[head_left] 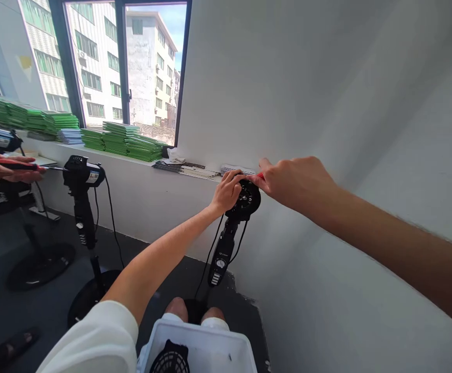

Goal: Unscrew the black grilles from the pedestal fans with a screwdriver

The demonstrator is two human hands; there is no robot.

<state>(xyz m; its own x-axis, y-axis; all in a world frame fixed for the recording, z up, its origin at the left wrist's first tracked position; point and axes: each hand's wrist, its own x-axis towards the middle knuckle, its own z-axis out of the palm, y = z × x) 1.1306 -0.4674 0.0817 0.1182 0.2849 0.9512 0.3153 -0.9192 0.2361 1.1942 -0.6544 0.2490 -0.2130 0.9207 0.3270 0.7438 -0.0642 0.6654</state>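
L hand (228, 194) grasps fan head (246, 200) by its top L edge, R hand (293, 176) clenches mostly hidden red tool (261, 175); I'd brace firmly & press straight, w/o slipping.

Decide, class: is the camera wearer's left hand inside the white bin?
No, the left hand is on the round black housing, away from the white bin.

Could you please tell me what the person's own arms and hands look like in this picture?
The left hand and right hand are ungloved, with no watch or bracelet to be seen. The left arm has a plain white sleeve ending near the elbow. The right arm is bare up to the picture's edge, so any sleeve is out of view.
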